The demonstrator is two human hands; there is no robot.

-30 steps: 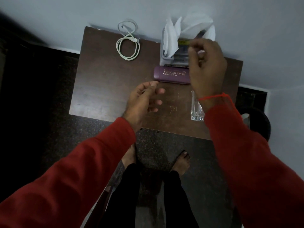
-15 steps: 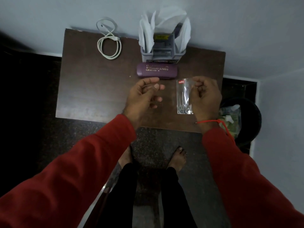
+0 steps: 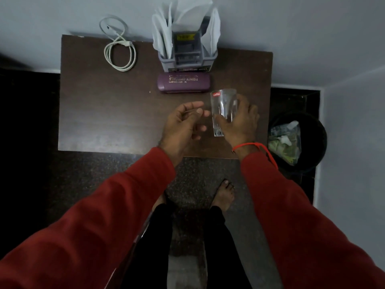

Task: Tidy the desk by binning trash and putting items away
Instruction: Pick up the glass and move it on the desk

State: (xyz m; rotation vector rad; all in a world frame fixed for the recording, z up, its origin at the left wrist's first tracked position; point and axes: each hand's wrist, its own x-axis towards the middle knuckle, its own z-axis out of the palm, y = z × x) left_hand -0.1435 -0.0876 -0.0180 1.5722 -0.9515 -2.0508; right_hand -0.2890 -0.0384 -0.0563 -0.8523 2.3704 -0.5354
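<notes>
Step in hand: judged to be taking up the clear drinking glass (image 3: 223,110) so it can be put away; the counter (image 3: 100,113) otherwise looks largely sorted.
Glass, position: right of frame centre, on the right part of the counter, just below the purple spectacle case (image 3: 184,82). It carries a red "cello" sticker near the rim. Whether its base rests on the counter or is raised cannot be told.
Right hand (image 3: 239,119): fingers wrapped round the right side of the glass, thumb across its lower front; it holds the glass.
Left hand (image 3: 183,124): just beside the glass on its left, not touching it; fingers loosely curled, holding nothing.
Advice, grip: glass is smooth and breakable; keep the hold at mid-body, not at the rim, and keep it upright.
Advice, path: lift straight up before moving sideways, so the glass clears the spectacle case and the grey desk organiser (image 3: 186,57) above it.
Advice, left hand: bring it under the base as support, or draw it aside to avoid a knock.
Risk: the black bin (image 3: 316,130) stands on the floor at the right of the frame, near the counter edge; the glass is not trash and should not go there.
Other items: coiled white cable (image 3: 119,53) in the upper left, well apart.
</notes>
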